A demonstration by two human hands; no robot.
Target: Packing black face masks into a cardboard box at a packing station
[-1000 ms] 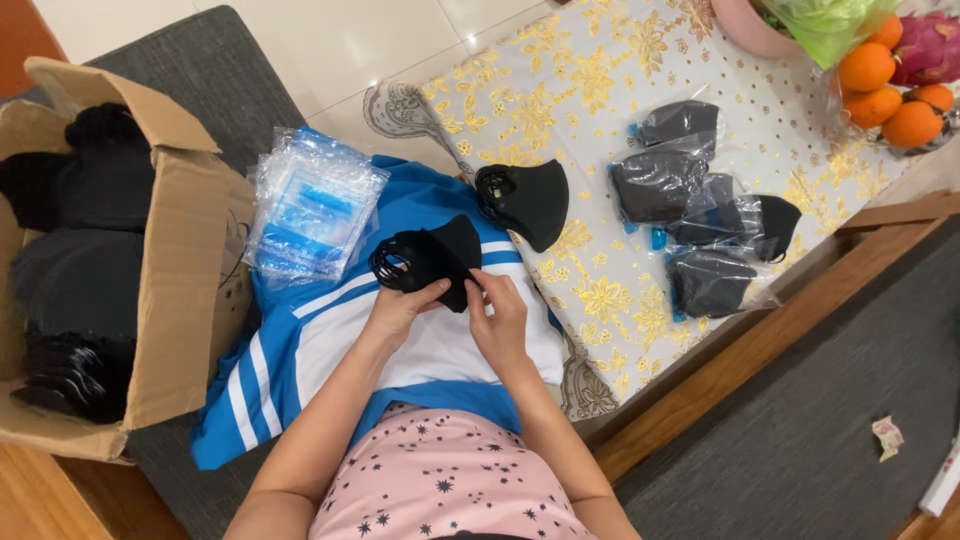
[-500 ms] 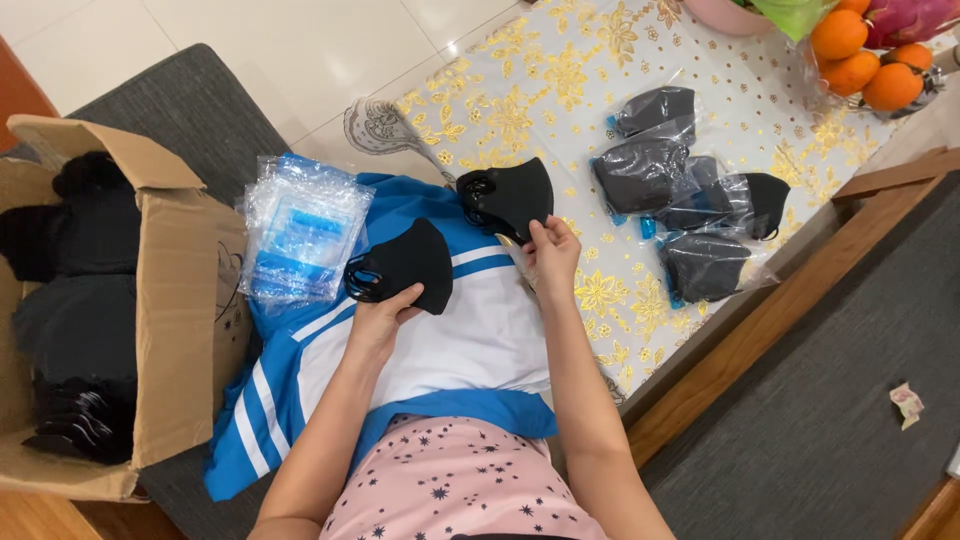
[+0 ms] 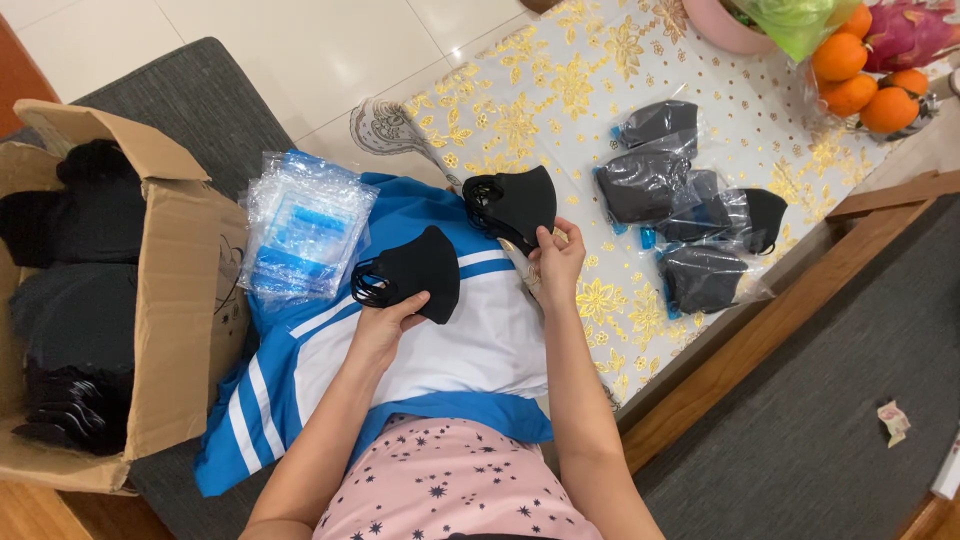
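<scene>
My left hand (image 3: pixel 385 325) holds a stack of black face masks (image 3: pixel 415 272) over the blue and white cloth (image 3: pixel 470 340) on my lap. My right hand (image 3: pixel 555 262) pinches the lower edge of a second black mask stack (image 3: pixel 515 203) lying at the near edge of the table. A pile of clear plastic bags (image 3: pixel 300 225) lies on the cloth to the left of my left hand. Several bagged black masks (image 3: pixel 690 215) lie on the gold-flowered tablecloth (image 3: pixel 560 90) to the right.
An open cardboard box (image 3: pixel 175 300) with more black masks inside stands on the grey sofa at the left. Oranges (image 3: pixel 860 85) and a pink bowl sit at the table's far right corner. A grey rug (image 3: pixel 800 400) with a small paper scrap (image 3: pixel 892 420) lies at right.
My right hand left the mask stack in my left hand and reached to the second stack on the table edge. My left hand kept its stack, shifting slightly left.
</scene>
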